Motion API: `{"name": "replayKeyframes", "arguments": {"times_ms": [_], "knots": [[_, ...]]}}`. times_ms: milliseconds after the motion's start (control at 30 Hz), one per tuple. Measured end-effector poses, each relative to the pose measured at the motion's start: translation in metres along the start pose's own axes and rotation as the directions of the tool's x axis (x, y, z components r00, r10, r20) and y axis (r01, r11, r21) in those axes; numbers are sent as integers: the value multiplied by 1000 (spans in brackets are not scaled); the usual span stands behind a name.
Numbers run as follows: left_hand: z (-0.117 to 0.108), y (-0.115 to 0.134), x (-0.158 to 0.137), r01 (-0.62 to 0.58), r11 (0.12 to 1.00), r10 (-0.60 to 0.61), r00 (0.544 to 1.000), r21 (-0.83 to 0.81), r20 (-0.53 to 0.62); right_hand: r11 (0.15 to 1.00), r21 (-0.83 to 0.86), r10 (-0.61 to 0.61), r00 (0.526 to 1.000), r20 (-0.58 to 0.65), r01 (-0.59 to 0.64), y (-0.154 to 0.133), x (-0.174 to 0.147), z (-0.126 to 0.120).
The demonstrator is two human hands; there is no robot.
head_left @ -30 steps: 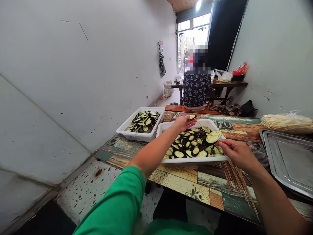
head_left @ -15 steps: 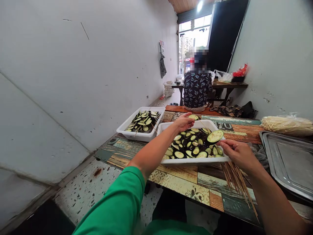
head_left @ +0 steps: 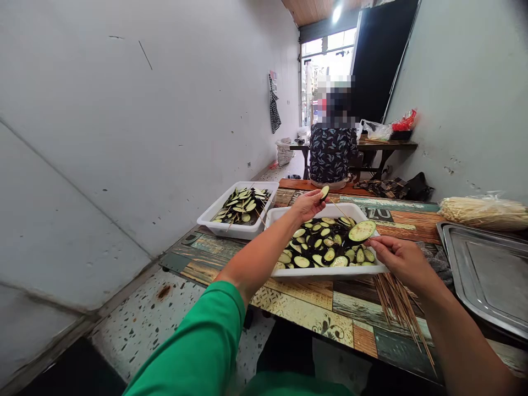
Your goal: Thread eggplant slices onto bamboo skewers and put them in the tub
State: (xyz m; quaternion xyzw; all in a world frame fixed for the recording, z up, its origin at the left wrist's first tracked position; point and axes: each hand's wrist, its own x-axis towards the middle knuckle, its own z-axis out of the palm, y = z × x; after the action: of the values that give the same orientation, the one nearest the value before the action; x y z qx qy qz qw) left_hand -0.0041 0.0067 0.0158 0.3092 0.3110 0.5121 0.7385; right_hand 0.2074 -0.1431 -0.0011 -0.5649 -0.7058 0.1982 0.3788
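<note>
Pinching a small eggplant slice (head_left: pixel 324 192) in the left hand (head_left: pixel 308 205) at the white tub's (head_left: pixel 325 271) far edge, and in the right hand (head_left: pixel 394 254) a thin skewer (head_left: pixel 340 211) just below a larger threaded slice (head_left: pixel 362 231). Best to steer squarely through the flesh, grip clear of the point. Oval, pale-fleshed, dark-skinned.

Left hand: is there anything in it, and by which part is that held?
Yes, an eggplant slice, which the left hand pinches by its lower edge.
</note>
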Motion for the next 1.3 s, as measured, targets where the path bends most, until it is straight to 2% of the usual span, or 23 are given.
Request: {"name": "replayKeyframes", "arguments": {"times_ms": [67,200,600,1300], "knots": [[0,0,1,13,1000,-14,999,-16,-31,1000,13,-5,1000,12,4,1,0,0],[-2,-1,4,25,999,-26,999,-46,-20,1000,-1,-12,1000,4,12,2,-1,0],[-5,-1,10,-78,996,68,985,-52,-160,1000,-22,-21,1000,3,21,2,-1,0],[-2,-1,10,-136,991,132,976,-11,-170,999,-19,-30,999,16,30,1,-1,-2]]}}
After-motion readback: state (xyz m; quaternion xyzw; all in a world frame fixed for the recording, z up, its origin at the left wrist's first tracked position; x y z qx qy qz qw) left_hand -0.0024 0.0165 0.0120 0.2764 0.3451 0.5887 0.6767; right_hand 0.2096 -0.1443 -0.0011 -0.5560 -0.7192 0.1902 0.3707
